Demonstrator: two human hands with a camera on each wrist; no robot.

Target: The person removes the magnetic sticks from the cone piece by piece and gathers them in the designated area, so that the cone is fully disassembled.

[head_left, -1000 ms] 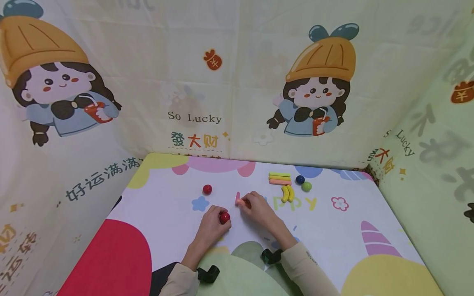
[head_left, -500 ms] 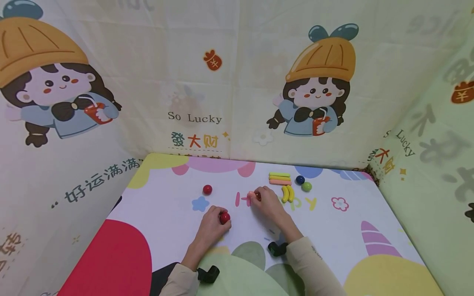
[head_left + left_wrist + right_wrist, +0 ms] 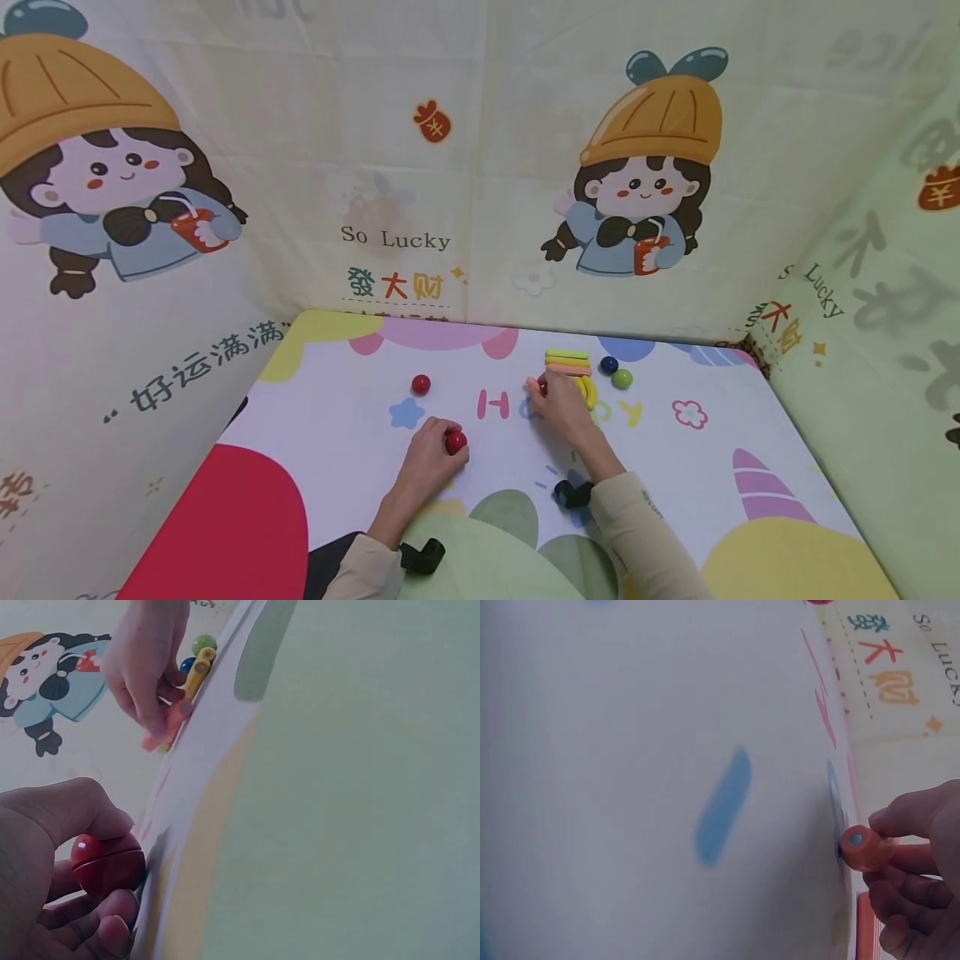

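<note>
My left hand (image 3: 430, 454) grips a glossy red ball (image 3: 109, 866), thumb above and fingers below; a groove runs round the ball in the left wrist view. My right hand (image 3: 562, 404) pinches a small salmon-pink piece (image 3: 866, 849) between thumb and fingers. Its end, seen in the right wrist view, is round with a pale blue dot. In the head view this hand is just left of two curved yellow pieces (image 3: 590, 393) shaped like bananas and partly covers them. Behind it lie lime, yellow and pink sticks (image 3: 567, 363) side by side.
A second red ball (image 3: 421, 384) sits at the back left of the printed tabletop (image 3: 360, 475). At the back right are a dark blue ball (image 3: 608, 365) and a green ball (image 3: 622, 379). A printed cloth (image 3: 495, 167) rises behind the table and along both sides.
My right hand has moved right and back with the salmon-pink piece, from near the left hand to the yellow curved pieces. My left hand has stayed put with the red ball.
</note>
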